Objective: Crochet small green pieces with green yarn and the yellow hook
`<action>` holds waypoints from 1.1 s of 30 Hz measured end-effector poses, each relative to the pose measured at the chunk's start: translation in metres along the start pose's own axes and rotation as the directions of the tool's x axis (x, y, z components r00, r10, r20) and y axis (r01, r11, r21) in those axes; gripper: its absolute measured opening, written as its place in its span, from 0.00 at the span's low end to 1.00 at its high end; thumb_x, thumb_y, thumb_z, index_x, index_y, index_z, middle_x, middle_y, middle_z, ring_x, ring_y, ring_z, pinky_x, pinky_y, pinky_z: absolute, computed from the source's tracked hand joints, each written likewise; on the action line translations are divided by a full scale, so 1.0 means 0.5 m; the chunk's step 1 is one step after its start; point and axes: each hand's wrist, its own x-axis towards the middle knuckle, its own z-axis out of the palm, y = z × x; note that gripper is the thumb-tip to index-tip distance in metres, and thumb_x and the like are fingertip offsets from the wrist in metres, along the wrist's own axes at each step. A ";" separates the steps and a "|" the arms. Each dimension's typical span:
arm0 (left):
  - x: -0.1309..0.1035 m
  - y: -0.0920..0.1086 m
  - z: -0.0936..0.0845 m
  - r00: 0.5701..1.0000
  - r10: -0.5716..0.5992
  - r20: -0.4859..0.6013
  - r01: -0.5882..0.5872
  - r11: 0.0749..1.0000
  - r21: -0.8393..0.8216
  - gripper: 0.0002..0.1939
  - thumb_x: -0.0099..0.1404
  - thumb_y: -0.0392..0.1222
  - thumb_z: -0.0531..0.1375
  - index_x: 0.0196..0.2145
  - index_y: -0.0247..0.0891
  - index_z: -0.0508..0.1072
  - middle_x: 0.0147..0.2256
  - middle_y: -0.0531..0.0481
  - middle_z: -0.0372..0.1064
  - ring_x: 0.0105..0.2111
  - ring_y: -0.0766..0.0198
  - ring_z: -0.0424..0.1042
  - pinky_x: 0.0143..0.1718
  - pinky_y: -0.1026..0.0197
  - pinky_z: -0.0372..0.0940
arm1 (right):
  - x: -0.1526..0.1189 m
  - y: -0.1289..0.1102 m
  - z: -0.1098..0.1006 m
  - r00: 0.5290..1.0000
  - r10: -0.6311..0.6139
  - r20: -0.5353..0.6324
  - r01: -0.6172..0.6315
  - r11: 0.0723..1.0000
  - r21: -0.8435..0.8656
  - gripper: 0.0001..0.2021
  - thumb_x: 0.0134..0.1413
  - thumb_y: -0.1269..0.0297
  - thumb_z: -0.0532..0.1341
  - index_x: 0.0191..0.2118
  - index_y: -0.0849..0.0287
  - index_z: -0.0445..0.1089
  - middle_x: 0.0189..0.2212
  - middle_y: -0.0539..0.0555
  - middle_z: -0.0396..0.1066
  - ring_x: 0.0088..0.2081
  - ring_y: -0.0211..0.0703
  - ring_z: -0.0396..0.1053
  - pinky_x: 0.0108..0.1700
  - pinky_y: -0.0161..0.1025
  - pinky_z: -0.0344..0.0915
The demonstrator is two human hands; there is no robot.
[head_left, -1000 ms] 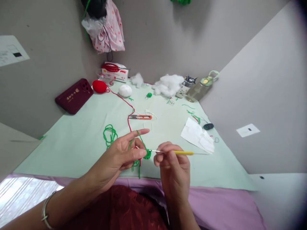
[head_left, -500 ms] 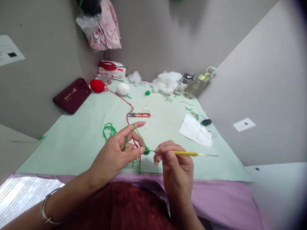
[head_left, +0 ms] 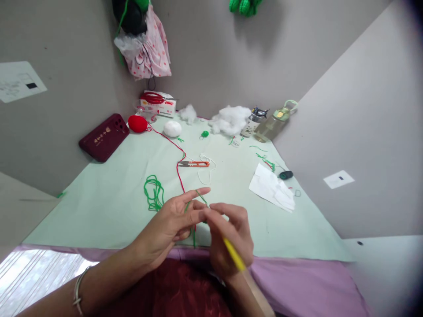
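Observation:
My left hand (head_left: 168, 224) holds green yarn (head_left: 198, 196) looped over its outstretched index finger, and its thumb and middle finger pinch a small crochet piece that is mostly hidden. My right hand (head_left: 229, 235) grips a yellow-handled crochet hook (head_left: 234, 254). The handle points back toward me, and the hook's tip is hidden where the two hands meet. A loose tangle of green yarn (head_left: 153, 193) lies on the pale green table cover (head_left: 109, 198) just left of my left hand. A red strand (head_left: 180, 174) runs from my hands up to a red yarn ball (head_left: 137, 124).
Orange thread snips (head_left: 194, 164) lie mid-table. Farther back are a white ball (head_left: 172, 128), white stuffing (head_left: 231, 119), a small jar (head_left: 251, 124), a green-capped bottle (head_left: 274, 124) and a dark red phone (head_left: 104, 137). Folded white paper (head_left: 272, 189) lies to the right.
My right hand has swung the hook round: the handle pointed right before and now points down toward me. The hands have closed together, hiding the green piece.

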 end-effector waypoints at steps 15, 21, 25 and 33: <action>0.001 -0.014 -0.003 0.988 0.142 -0.066 -0.127 0.972 0.199 0.24 0.63 0.45 0.73 0.56 0.47 0.78 0.39 0.54 0.70 0.36 0.67 0.68 0.40 0.63 0.64 | 0.022 -0.003 0.004 0.879 0.470 0.081 -0.455 0.773 0.442 0.09 0.67 0.69 0.63 0.41 0.50 0.82 0.35 0.50 0.80 0.34 0.38 0.74 0.37 0.37 0.72; 0.002 -0.012 -0.009 0.977 0.188 -0.100 -0.160 0.957 0.241 0.21 0.64 0.47 0.72 0.54 0.49 0.80 0.38 0.55 0.67 0.30 0.70 0.63 0.32 0.65 0.59 | 0.016 0.008 0.003 0.824 0.550 0.136 -0.529 0.661 0.532 0.07 0.67 0.66 0.63 0.40 0.52 0.81 0.35 0.50 0.79 0.31 0.36 0.74 0.36 0.37 0.73; 0.001 -0.008 -0.009 0.983 0.168 -0.073 -0.147 0.961 0.235 0.18 0.65 0.47 0.71 0.53 0.48 0.81 0.36 0.55 0.68 0.26 0.72 0.59 0.28 0.65 0.56 | 0.022 0.009 0.009 0.780 0.612 0.131 -0.545 0.562 0.622 0.07 0.67 0.62 0.64 0.39 0.55 0.80 0.34 0.52 0.81 0.28 0.36 0.75 0.33 0.36 0.74; -0.002 -0.004 -0.005 0.987 0.145 -0.068 -0.128 0.968 0.215 0.18 0.64 0.46 0.71 0.52 0.46 0.81 0.33 0.56 0.67 0.23 0.72 0.55 0.26 0.64 0.54 | 0.023 0.007 -0.003 0.795 0.583 0.166 -0.539 0.553 0.635 0.09 0.69 0.62 0.61 0.38 0.55 0.79 0.34 0.51 0.81 0.28 0.36 0.76 0.33 0.36 0.75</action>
